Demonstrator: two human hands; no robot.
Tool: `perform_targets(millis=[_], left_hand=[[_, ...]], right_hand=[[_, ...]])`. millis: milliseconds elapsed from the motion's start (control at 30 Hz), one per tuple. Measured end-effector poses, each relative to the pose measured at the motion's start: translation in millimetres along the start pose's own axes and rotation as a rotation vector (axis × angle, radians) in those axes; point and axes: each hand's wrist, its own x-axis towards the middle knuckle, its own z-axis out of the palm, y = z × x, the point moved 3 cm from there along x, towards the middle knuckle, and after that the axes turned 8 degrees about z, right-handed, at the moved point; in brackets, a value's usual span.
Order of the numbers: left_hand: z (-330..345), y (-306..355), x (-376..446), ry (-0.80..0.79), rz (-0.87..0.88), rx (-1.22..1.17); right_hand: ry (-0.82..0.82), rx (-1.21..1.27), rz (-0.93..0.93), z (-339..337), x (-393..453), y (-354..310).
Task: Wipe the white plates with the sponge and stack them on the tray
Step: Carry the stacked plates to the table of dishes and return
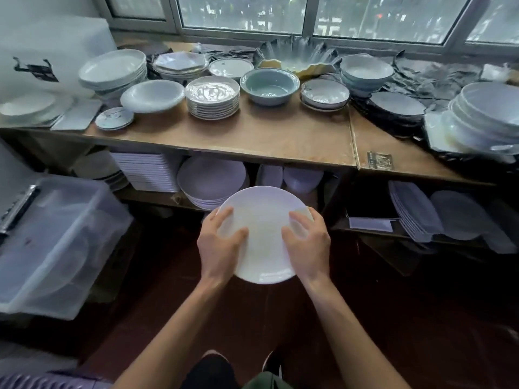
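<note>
We see a clear plastic bin at left on the floor side, with a round pale plate shape blurred inside it; we can't tell more. On the wooden table a grey-blue bowl sits between a stack of white plates and a shallow dark-rimmed dish; the bowl looks to hold nothing. The lower shelf holds a pile of square white plates and a stack of round plates beside it.

The white plate is held up in front of the shelf, above the dark floor, tilted toward us. It's round, plain, glossy, with a highlight near the lower rim. Left hand grips the plate's left edge, thumb curled onto the face. Right hand lies on the right side, fingers curled over a pale sponge pressed on the plate, mostly hidden.
</note>
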Motion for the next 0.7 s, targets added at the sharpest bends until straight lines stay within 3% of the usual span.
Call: perform_targets(millis=[400, 700], left_hand=[[71.8, -38.6, 173.6, -0.027, -0.052, -0.042], [114.9, -44.0, 308.3, -0.131, -0.026, -0.032]], right_hand=[[-0.047, -0.041, 0.057, 82.4, 170.2, -7.3], [0.032, 0.021, 0.104, 136.6, 282.0, -32.0]])
